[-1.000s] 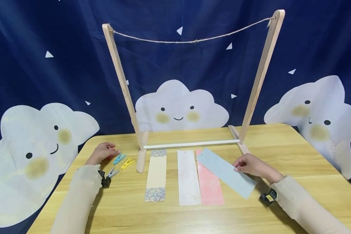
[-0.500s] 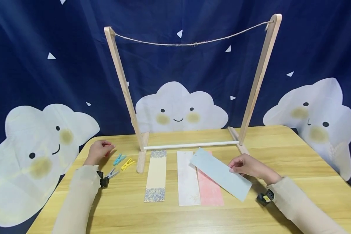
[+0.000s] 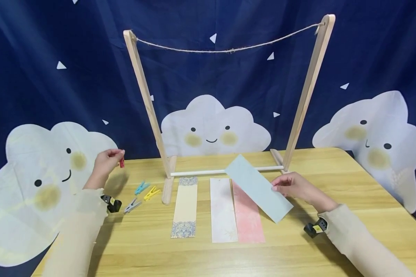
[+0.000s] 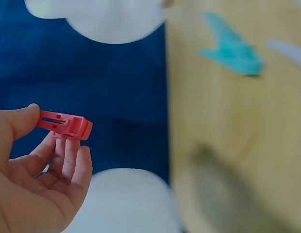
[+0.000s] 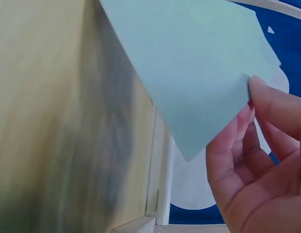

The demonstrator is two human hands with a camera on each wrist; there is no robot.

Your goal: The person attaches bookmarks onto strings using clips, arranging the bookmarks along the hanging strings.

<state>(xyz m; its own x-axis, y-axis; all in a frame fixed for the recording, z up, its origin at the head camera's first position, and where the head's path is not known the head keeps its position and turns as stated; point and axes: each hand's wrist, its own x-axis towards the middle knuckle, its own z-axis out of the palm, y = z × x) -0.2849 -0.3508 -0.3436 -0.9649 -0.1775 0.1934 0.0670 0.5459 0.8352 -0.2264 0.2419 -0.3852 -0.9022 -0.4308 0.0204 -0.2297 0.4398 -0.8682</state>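
The left hand (image 3: 105,163) has risen, pinching the red peg (image 4: 68,125) clear of the table (image 3: 159,254), while the right hand (image 3: 296,188), well apart, pinches the raised blue card (image 3: 258,188), leaving neither free.

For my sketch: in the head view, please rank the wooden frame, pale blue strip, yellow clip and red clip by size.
Wooden frame
Pale blue strip
Unsure order: yellow clip and red clip, the latter partly hidden.

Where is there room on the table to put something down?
The front: bare table below the white strip and pink strip, between the sleeves. More lies right of the stand, beyond the right hand. It's crowded left of the stand, where three clothespins cluster, and at the pink strip, which the blue strip partly hides.
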